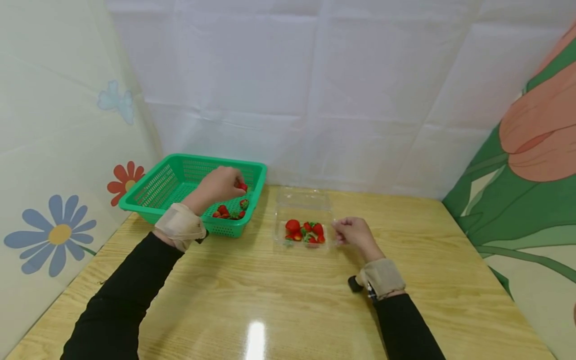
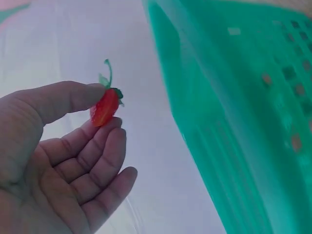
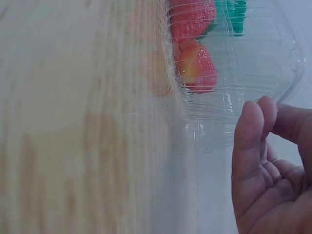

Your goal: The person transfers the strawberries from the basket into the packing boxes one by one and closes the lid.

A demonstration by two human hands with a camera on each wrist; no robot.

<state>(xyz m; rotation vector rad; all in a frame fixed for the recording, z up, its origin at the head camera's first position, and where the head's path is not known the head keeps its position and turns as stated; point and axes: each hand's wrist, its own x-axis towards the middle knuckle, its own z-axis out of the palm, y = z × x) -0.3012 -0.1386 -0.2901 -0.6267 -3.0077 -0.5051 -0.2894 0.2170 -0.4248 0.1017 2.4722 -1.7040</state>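
Note:
A small red strawberry (image 2: 105, 108) with a green stem is pinched between the thumb and fingers of my left hand (image 1: 220, 186), over the right part of the green basket (image 1: 150, 212). Below that hand, several more strawberries (image 1: 223, 210) lie in the basket. My right hand (image 1: 355, 233) pinches the right edge of a clear plastic box (image 3: 287, 92). Inside the box sit several strawberries (image 1: 293, 226), red with green leaves. Its clear lid (image 1: 303, 198) stands open toward the back wall.
The wooden table (image 1: 279, 290) carries both containers, the basket at the left and the box near the middle. A white cloth (image 1: 360, 100) hangs behind the table. Flower-printed cloths (image 1: 58, 150) flank it on both sides.

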